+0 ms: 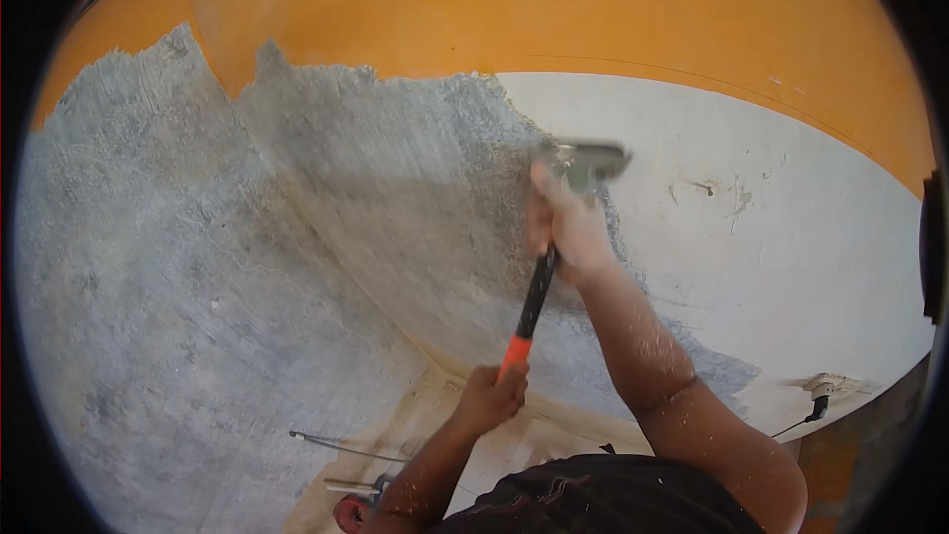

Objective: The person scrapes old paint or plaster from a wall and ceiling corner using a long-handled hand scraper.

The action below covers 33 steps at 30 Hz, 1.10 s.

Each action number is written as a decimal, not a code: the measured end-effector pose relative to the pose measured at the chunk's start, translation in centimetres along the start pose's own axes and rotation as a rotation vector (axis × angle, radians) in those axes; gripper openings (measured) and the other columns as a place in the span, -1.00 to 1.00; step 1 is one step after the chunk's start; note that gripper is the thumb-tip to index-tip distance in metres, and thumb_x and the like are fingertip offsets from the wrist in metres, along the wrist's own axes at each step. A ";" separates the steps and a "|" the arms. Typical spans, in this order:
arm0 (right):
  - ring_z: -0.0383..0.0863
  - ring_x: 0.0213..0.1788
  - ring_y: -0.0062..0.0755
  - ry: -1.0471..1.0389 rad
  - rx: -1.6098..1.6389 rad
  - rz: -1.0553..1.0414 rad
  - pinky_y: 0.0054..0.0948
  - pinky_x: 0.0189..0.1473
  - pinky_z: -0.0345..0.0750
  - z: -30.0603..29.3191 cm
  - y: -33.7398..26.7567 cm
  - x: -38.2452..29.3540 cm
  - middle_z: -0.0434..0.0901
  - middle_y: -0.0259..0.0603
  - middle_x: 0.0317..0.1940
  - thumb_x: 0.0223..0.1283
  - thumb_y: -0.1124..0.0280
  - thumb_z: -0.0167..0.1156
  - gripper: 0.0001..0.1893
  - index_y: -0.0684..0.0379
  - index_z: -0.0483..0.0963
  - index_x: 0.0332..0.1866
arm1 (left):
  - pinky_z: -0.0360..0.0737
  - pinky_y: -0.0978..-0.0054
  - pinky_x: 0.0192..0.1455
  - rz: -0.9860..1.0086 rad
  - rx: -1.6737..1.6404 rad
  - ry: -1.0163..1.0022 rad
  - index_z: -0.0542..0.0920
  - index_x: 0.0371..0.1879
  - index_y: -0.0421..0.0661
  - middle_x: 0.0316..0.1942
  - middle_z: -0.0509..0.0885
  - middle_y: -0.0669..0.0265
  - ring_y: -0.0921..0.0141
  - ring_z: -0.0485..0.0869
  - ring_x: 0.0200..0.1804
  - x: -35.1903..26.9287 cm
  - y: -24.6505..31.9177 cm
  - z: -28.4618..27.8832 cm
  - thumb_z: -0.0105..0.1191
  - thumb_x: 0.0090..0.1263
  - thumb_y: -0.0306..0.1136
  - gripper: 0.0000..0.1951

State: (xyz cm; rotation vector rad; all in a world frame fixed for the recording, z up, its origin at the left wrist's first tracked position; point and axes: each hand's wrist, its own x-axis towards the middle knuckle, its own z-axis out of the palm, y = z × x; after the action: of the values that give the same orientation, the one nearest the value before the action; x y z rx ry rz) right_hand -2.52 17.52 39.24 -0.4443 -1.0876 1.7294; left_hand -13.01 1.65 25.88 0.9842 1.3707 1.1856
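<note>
A long-handled scraper (537, 289) with a black and orange handle is in both my hands. Low on the handle, at its orange part, my left hand (492, 399) is closed around it. My right hand (574, 226), blurred, grips it higher up, just below the wide scraper head (593, 160). That head is blurred too and lies against the wall, at the border between rough grey bared plaster (415, 185) and smooth white paint (771, 259). Pale flakes cling to my right forearm. My right hand hides part of the shaft.
Orange paint (556, 7) covers the upper wall. A wall corner runs down to the floor at left. A socket with a black plug (819, 402) and cord sits low at right. A nail (708, 190) sticks out of the white area. A thin cable (348, 447) lies near my left arm.
</note>
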 end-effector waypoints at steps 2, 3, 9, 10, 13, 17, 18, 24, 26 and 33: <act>0.34 -0.72 -0.55 -0.038 0.073 0.001 -0.53 -0.70 0.25 1.7 -1.8 1.3 0.33 -0.34 -0.71 0.13 0.12 0.20 -0.66 0.19 0.34 -0.44 | 0.21 0.61 -0.68 0.007 -0.037 0.004 0.38 -0.78 -0.09 -0.79 0.36 0.47 0.62 0.33 -0.72 0.4 2.5 -0.3 -0.11 0.42 -0.08 -0.51; 0.32 -0.72 -0.57 -0.067 0.146 -0.011 -0.53 -0.70 0.24 2.0 -2.3 1.6 0.32 -0.36 -0.71 0.14 0.12 0.19 -0.66 0.19 0.33 -0.44 | 0.21 0.61 -0.68 0.020 -0.068 -0.006 0.37 -0.79 -0.09 -0.79 0.35 0.47 0.62 0.33 -0.72 0.4 3.2 -0.2 -0.11 0.42 -0.09 -0.51; 0.27 -0.73 -0.63 0.082 0.068 0.112 -0.60 -0.70 0.23 -0.8 4.0 -1.8 0.29 -0.38 -0.68 0.14 0.13 0.19 -0.70 0.13 0.34 -0.32 | 0.22 0.63 -0.68 -0.117 -0.040 0.075 0.43 -0.70 -0.08 -0.78 0.36 0.47 0.62 0.33 -0.72 -2.4 -3.0 0.4 -0.03 0.37 -0.08 -0.58; 0.29 -0.73 -0.62 0.056 0.097 0.152 -0.61 -0.70 0.24 -1.2 4.4 -2.0 0.32 -0.36 -0.67 0.13 0.12 0.21 -0.69 0.12 0.34 -0.30 | 0.23 0.62 -0.68 -0.216 -0.058 0.068 0.43 -0.72 -0.08 -0.78 0.36 0.47 0.62 0.34 -0.72 -2.4 -3.0 0.4 -0.03 0.37 -0.07 -0.57; 0.11 -0.77 -0.71 0.055 0.054 -0.043 -0.67 -0.73 0.13 0.7 0.8 -0.1 0.15 -0.53 -0.72 0.15 0.13 0.19 -0.72 0.02 0.31 -0.47 | 0.21 0.62 -0.68 -0.031 0.155 0.144 0.41 -0.74 -0.08 -0.79 0.36 0.47 0.62 0.32 -0.73 -0.6 0.7 -0.4 -0.03 0.37 -0.06 -0.55; 0.16 -0.78 -0.68 -0.100 0.209 -0.101 -0.66 -0.74 0.16 2.4 -3.3 1.9 0.22 -0.49 -0.72 0.20 0.11 0.13 -0.72 0.02 0.30 -0.48 | 0.24 0.62 -0.68 0.137 0.041 0.031 0.45 -0.72 -0.12 -0.78 0.39 0.47 0.61 0.34 -0.72 -0.1 4.9 -1.6 -0.04 0.37 -0.08 -0.55; 0.19 -0.79 -0.67 -0.084 0.228 -0.078 -0.66 -0.74 0.17 2.5 -3.6 2.0 0.24 -0.48 -0.72 0.21 0.11 0.11 -0.72 0.01 0.30 -0.48 | 0.25 0.61 -0.67 0.146 -0.009 -0.009 0.47 -0.70 -0.13 -0.77 0.41 0.47 0.60 0.36 -0.72 0.1 5.1 -1.7 -0.05 0.38 -0.09 -0.56; 0.33 -0.72 -0.55 0.028 0.117 0.108 -0.52 -0.70 0.28 -2.3 4.8 -1.4 0.34 -0.38 -0.66 0.11 0.11 0.22 -0.66 0.07 0.31 -0.18 | 0.33 0.58 -0.63 -0.070 0.029 0.008 0.52 -0.58 -0.14 -0.73 0.44 0.46 0.60 0.42 -0.66 -1.3 -4.0 -0.9 -0.05 0.37 -0.13 -0.64; 0.26 -0.74 -0.62 -0.036 0.125 0.031 -0.59 -0.71 0.22 -2.3 3.6 -0.6 0.28 -0.45 -0.68 0.13 0.16 0.21 -0.73 0.04 0.31 -0.29 | 0.31 0.60 -0.64 -0.126 -0.087 0.143 0.52 -0.59 -0.13 -0.75 0.44 0.47 0.61 0.41 -0.68 -0.1 -3.1 -0.2 -0.01 0.35 -0.12 -0.64; 0.16 -0.78 -0.71 -0.204 0.318 -0.105 -0.69 -0.72 0.15 2.6 -5.0 1.7 0.21 -0.54 -0.74 0.16 0.09 0.18 -0.68 -0.01 0.27 -0.54 | 0.20 0.65 -0.69 0.239 -0.013 0.022 0.43 -0.70 -0.12 -0.77 0.36 0.48 0.63 0.30 -0.71 0.4 5.7 -0.2 0.00 0.36 -0.19 -0.62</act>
State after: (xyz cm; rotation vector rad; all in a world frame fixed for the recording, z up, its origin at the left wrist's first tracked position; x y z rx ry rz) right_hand -2.31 18.32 45.05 -0.0127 -0.9348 1.8408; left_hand -13.49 3.06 31.40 1.1522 1.2860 1.3840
